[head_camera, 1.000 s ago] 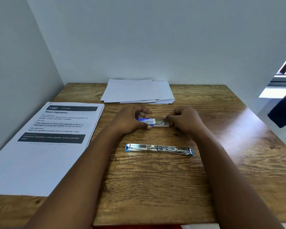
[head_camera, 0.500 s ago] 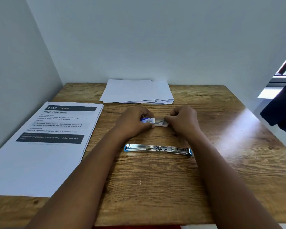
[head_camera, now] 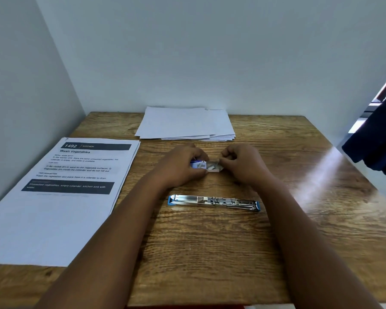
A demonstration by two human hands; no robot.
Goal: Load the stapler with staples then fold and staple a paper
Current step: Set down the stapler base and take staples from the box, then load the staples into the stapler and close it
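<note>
A small staple box [head_camera: 206, 167] with a blue and white sleeve sits on the wooden table [head_camera: 210, 253] between both hands. My left hand [head_camera: 182, 165] grips the sleeve end. My right hand [head_camera: 241, 163] pinches the inner tray at its right end; the tray is slid partly out and pale staple strips show inside. The metal stapler [head_camera: 213, 202] with blue ends lies opened flat, just nearer to me than the box. A stack of blank white paper [head_camera: 185, 123] lies at the table's back edge.
Printed sheets [head_camera: 60, 197] headed "Wash Vegetables" cover the left part of the table. White walls close the left and back sides. A dark blue cloth [head_camera: 374, 141] hangs at the right, beyond the table's edge.
The inner tray has slid a little further out of the sleeve to the right. Both hands stayed in place around the box. The stapler has not moved.
</note>
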